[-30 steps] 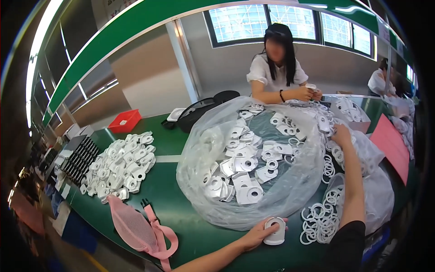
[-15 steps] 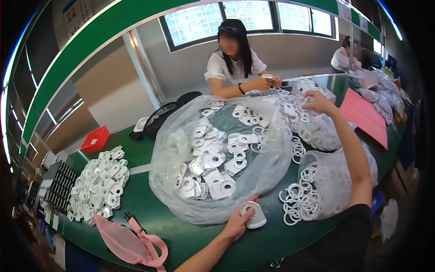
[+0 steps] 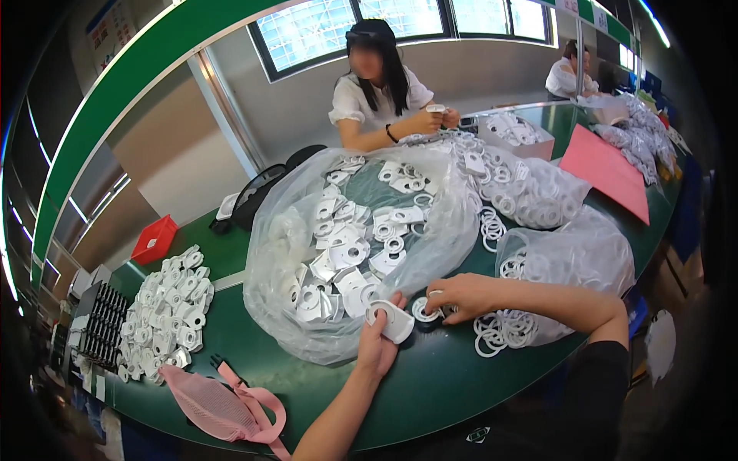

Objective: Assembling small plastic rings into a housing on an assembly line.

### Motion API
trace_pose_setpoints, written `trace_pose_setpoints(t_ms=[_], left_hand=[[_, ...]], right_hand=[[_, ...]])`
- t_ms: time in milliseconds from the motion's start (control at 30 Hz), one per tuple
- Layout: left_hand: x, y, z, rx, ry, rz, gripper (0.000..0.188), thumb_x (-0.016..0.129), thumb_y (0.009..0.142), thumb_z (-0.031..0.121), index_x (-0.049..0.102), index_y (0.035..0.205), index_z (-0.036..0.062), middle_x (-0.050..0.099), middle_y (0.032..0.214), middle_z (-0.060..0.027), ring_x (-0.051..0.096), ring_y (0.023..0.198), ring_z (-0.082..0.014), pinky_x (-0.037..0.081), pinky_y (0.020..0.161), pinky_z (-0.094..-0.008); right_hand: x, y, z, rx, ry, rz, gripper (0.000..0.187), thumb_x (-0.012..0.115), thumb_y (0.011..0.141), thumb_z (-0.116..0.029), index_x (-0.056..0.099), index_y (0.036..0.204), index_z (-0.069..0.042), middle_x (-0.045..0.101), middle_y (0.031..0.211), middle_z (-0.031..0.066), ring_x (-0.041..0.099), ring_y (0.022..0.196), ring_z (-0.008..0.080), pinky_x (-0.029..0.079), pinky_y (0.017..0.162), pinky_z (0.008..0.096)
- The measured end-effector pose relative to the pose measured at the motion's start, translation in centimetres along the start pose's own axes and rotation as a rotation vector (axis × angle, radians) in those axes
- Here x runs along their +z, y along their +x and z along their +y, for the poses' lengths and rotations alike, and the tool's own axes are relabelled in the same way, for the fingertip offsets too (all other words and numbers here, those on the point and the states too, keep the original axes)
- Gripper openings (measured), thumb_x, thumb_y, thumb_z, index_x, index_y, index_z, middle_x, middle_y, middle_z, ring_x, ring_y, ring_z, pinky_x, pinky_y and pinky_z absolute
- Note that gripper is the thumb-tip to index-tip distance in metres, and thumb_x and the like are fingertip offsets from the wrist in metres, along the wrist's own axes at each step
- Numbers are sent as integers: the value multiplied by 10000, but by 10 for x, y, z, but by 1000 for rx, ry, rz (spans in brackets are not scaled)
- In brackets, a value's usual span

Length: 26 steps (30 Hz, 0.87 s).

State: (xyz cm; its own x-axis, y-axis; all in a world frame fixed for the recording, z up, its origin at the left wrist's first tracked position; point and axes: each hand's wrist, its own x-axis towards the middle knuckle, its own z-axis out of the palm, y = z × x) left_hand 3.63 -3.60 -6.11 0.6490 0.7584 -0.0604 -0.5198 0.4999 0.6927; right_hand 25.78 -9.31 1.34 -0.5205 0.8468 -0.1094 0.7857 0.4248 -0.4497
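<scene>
My left hand (image 3: 375, 347) is closed on a flat white plastic part (image 3: 397, 326) with a rounded end and a round hole. Close beside it, my right hand (image 3: 470, 295) pinches a white ring (image 3: 420, 310); something dark and round shows just below, partly hidden by the fingers. The two pieces are near each other, with a small gap between. Behind my hands, a large open clear plastic bag (image 3: 270, 321) holds many similar white parts (image 3: 347, 253). A heap of loose white rings (image 3: 503, 330) spills from a clear bag (image 3: 592, 257) at the right.
At the left, white parts (image 3: 165, 311) are heaped beside a black rack (image 3: 98, 323) and a red bin (image 3: 154, 240). A pink pouch (image 3: 207, 407) lies at the near edge. Across the green table (image 3: 323, 399) sits a co-worker (image 3: 380, 100). A pink sheet (image 3: 606, 173) lies at the right.
My right hand has come back from the ring pile at the far right to beside my left hand, now with a ring. My left hand has shifted slightly left and up with the white part.
</scene>
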Motion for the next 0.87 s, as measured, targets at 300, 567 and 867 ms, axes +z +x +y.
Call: trace_pose_setpoints(t_ms=[300,567,867], left_hand=[[0,4,-2,-48,-171,-17,444,420,945,184,311,1312,-41,405,1352,-195,385,1263,-300,319,1058,-402],[-4,0,4,-39,-174,24,410,427,937,137,363,1286,-70,428,1335,-189,408,1247,-284,308,1063,-391],[-23,7,-23,-66,-182,-71,422,467,938,235,444,1275,-18,507,1275,-88,461,1203,-185,342,1027,-303]], right_hand=[[-37,-22,9,119,400,181,413,653,816,-303,575,1183,-132,547,1221,127,538,1095,223,470,853,337],[-128,-17,230,483,-395,1085,175,527,760,-107,638,810,19,639,736,176,602,658,319,469,611,388],[-61,-55,474,941,-625,727,257,524,792,-246,618,920,-43,608,968,232,590,930,346,440,824,482]])
